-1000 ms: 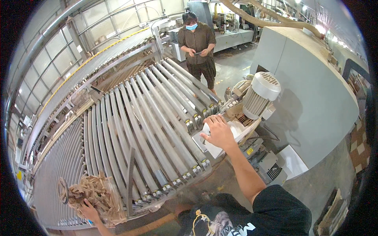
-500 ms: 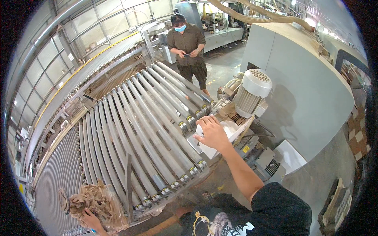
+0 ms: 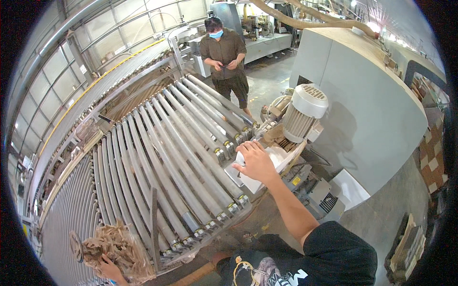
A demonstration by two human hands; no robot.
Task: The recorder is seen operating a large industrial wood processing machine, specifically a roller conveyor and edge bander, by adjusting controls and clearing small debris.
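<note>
My right hand (image 3: 256,162) rests over a white box-like cover (image 3: 251,182) at the near right corner of the roller conveyor (image 3: 162,157). Its fingers drape across the top and the thumb stands apart. At the lower left, my left hand (image 3: 109,270) lies against crumpled brown scraps (image 3: 114,242) in a clear plastic bag (image 3: 140,257) on the rollers. Those fingers reach onto the scraps, and none looks closed round a piece. A handwheel (image 3: 76,246) is beside the bag.
A grey electric motor (image 3: 305,112) stands right of the white cover, before a large grey machine housing (image 3: 362,109). Across the rollers a masked person (image 3: 223,55) holds a phone. An upright metal bar (image 3: 153,229) rises beside the bag. Stacked boards (image 3: 408,250) lie lower right.
The whole view has shifted very slightly. Both my hands stay at the same places, on the white cover and at the bag of scraps.
</note>
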